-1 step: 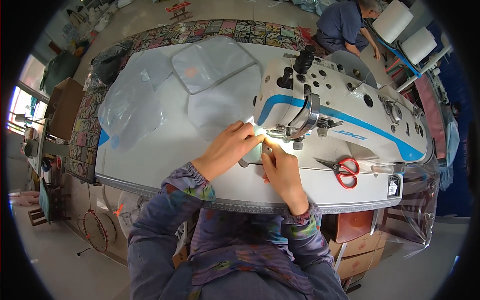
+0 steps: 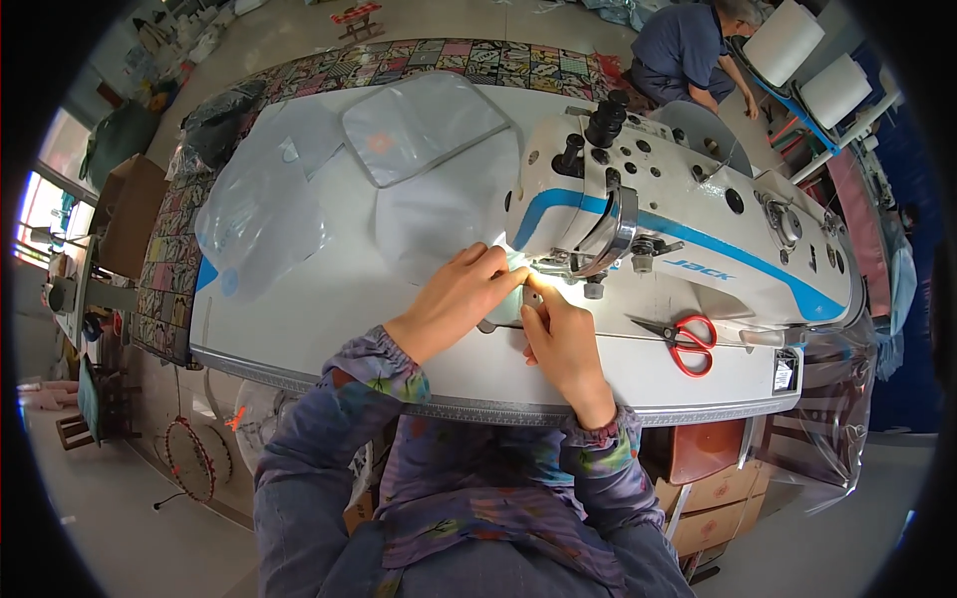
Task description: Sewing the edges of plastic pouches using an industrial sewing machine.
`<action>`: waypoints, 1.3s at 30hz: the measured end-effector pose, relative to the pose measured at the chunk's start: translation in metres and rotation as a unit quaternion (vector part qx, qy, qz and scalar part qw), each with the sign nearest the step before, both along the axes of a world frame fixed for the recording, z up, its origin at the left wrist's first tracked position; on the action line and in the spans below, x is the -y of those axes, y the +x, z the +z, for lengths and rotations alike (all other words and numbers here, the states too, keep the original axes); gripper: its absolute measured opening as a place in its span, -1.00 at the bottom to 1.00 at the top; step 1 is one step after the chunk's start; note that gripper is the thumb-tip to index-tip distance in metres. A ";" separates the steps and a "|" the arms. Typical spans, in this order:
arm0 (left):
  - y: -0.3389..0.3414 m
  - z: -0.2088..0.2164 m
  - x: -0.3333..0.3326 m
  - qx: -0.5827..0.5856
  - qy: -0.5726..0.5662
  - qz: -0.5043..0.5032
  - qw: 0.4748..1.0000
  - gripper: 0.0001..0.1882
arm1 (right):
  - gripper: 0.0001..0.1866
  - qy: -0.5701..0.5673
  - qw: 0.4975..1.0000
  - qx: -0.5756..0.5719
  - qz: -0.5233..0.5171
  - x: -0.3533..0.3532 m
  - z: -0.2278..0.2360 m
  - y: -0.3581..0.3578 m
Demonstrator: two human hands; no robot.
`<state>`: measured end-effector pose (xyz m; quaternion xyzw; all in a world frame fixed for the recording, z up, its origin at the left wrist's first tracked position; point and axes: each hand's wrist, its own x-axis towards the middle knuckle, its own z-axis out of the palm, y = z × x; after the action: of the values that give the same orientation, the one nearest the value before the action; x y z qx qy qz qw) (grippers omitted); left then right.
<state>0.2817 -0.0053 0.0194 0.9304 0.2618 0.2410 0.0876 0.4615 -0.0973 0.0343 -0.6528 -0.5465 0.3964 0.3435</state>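
A white and blue sewing machine [image 2: 653, 234] stands on the pale table, its lamp lighting the spot at the needle end. My left hand [image 2: 454, 299] is closed there, thumb and fingers pinched just in front of the presser foot. Right beside it, my right hand [image 2: 563, 344] is closed too, its fingertips meeting those of the left. Whatever they pinch is hidden by the fingers and the glare. Red-handled scissors [image 2: 690, 346] lie to the right of my right hand. Beyond my left hand is a translucent sheet [image 2: 439, 219], partly under a grey-edged clear plastic piece [image 2: 429, 125].
More translucent sheets [image 2: 264, 214] lie on the table's left. A ruler strip [image 2: 488, 411] runs along its front edge. Thread cones [image 2: 785, 42] stand at the far right, near a crouching person [image 2: 683, 50]. Cardboard boxes [image 2: 718, 508] sit below the table at right.
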 end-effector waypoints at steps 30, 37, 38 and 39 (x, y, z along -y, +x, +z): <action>-0.107 0.087 -0.137 -0.090 0.130 0.284 0.946 -0.87 | -0.39 0.009 0.994 0.073 0.083 0.083 0.043 0.090; -0.096 0.015 -0.179 -0.270 0.075 0.339 0.898 -0.78 | -0.31 0.072 0.977 -0.093 0.176 0.075 0.052 -0.003; -0.105 0.021 -0.182 -0.269 0.078 0.344 0.896 -0.78 | -0.25 0.054 0.974 -0.101 0.193 0.075 0.049 -0.006; -0.123 0.031 -0.185 -0.169 0.159 0.345 0.909 -0.85 | -0.25 0.057 0.973 -0.102 0.201 0.072 0.048 -0.010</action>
<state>0.1582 0.1797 0.0501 0.8104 0.5359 0.1341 -0.1953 0.4518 -0.1697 0.0821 -0.4647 -0.6504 0.4900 0.3478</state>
